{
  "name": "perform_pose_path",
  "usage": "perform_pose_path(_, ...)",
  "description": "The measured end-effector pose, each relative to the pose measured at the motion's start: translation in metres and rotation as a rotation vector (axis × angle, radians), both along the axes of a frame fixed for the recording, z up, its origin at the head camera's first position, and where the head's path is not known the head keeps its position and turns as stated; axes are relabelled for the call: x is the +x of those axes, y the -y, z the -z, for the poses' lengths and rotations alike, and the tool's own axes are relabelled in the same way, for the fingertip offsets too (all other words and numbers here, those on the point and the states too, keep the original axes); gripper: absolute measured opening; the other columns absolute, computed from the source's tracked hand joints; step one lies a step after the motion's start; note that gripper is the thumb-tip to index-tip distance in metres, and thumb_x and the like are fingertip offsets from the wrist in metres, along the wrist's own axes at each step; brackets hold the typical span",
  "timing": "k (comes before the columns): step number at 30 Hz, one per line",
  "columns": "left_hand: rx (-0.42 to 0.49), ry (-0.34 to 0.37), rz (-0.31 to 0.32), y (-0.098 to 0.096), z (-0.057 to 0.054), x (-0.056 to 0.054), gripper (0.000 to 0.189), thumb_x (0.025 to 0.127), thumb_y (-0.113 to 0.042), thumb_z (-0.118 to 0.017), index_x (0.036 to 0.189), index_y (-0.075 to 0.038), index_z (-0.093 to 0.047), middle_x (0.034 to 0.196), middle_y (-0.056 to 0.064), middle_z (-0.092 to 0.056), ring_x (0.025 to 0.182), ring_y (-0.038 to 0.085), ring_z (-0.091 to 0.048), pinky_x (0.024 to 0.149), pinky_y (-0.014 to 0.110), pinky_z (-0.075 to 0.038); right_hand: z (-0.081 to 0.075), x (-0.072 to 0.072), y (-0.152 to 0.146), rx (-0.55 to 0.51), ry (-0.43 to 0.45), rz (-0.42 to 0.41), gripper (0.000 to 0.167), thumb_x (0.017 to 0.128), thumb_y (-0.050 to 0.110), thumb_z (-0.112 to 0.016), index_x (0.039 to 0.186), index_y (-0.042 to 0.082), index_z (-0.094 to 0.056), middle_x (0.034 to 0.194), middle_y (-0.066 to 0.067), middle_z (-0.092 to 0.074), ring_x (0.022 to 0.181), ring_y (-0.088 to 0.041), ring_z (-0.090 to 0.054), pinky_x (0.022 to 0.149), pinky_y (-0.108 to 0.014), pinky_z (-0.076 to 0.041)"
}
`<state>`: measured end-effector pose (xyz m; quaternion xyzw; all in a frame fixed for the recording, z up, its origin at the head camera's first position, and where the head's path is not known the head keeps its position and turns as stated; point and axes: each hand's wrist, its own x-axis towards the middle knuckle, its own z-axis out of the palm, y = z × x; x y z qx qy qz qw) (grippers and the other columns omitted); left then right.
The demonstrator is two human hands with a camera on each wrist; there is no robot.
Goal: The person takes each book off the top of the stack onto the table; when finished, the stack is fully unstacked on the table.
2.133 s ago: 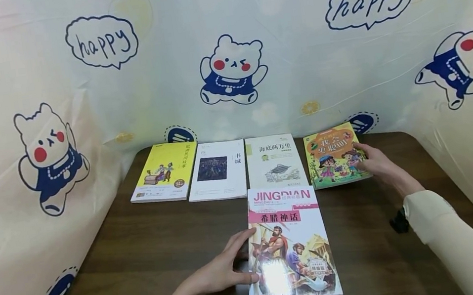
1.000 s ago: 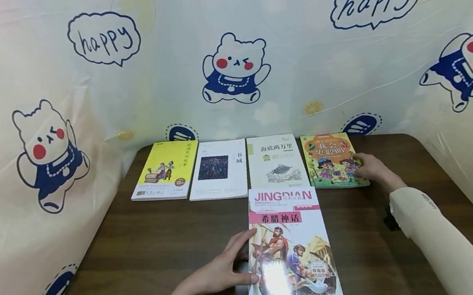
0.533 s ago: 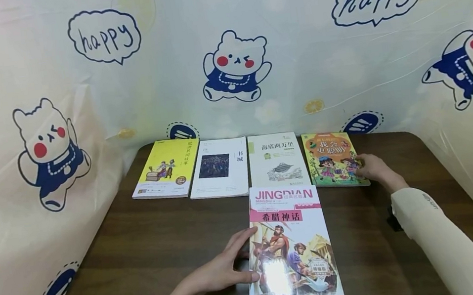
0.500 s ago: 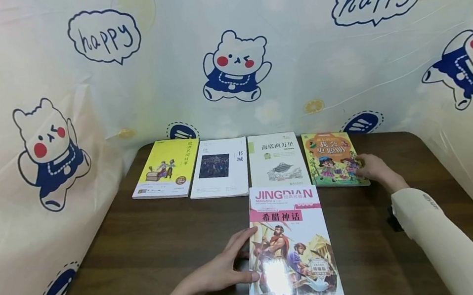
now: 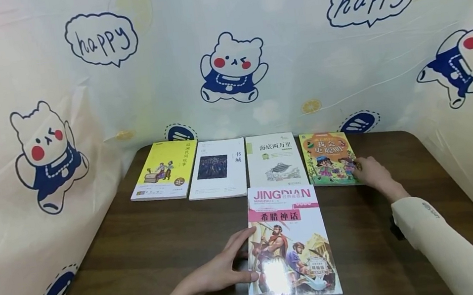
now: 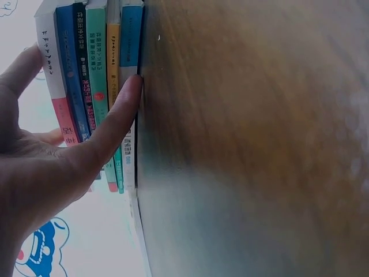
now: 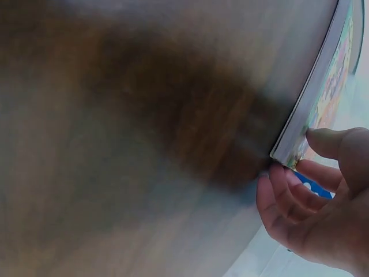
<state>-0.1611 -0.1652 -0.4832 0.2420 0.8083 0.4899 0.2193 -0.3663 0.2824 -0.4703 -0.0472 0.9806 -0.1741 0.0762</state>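
My left hand (image 5: 221,269) rests against the left side of a stack of books (image 5: 291,240), fingers spread. The stack's top book has a glossy white-and-pink cover. In the left wrist view the thumb (image 6: 124,107) lies along the stacked spines (image 6: 98,63), close to the table. At the far right, my right hand (image 5: 374,174) grips the right edge of a colourful children's book (image 5: 327,155) lying flat. In the right wrist view the thumb (image 7: 326,143) is on its cover (image 7: 331,86), with the other fingers curled at the edge and corner.
To the left of the children's book, a green-and-white book (image 5: 276,159), a white book (image 5: 217,170) and a yellow book (image 5: 165,169) lie in a row along the back of the dark wooden table (image 5: 155,243). A printed cloth (image 5: 298,74) hangs behind and at both sides.
The children's book has gone from slightly tilted to flat and straighter, beside the green-and-white book. My right hand stays at its right edge, slightly closer in. The left hand has not moved.
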Motion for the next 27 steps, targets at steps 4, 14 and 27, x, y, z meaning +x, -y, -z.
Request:
perform_pose_path(4,0.003,0.006,-0.001,0.000,0.001,0.000,0.092,0.087,-0.038,-0.071,0.154,-0.034,-0.009,0.155,0.012,-0.010,0.128,0.033,-0.043,0.098,0.051,-0.038,0.004,0.007,-0.001,-0.009,-0.050,-0.008,0.053,0.098,0.019,-0.048,0.136,-0.017,-0.038,0.121,-0.039,-0.043,0.106,-0.047,-0.046,0.088,-0.063,-0.040)
perform_pose_path(14,-0.002,-0.007,-0.003,0.000,0.000,0.000,0.092,0.087,-0.038,-0.071,0.155,-0.032,-0.009,0.156,0.013,-0.009,0.129,0.035,-0.040,0.098,0.054,-0.037,0.004,0.029,-0.012,-0.072,-0.097,-0.010,0.053,0.097,0.017,-0.052,0.133,-0.020,-0.037,0.126,-0.042,-0.041,0.114,-0.052,-0.040,0.093,-0.063,-0.036)
perform_pose_path(27,-0.009,-0.016,-0.008,-0.001,0.000,0.001,0.092,0.086,-0.038,-0.071,0.154,-0.034,-0.009,0.155,0.015,-0.010,0.134,0.040,-0.032,0.100,0.058,-0.034,0.006,0.070,0.012,-0.195,-0.273,0.076,0.060,0.096,0.018,-0.055,0.142,-0.012,-0.030,0.140,-0.041,-0.020,0.123,-0.061,-0.023,0.092,-0.072,-0.027)
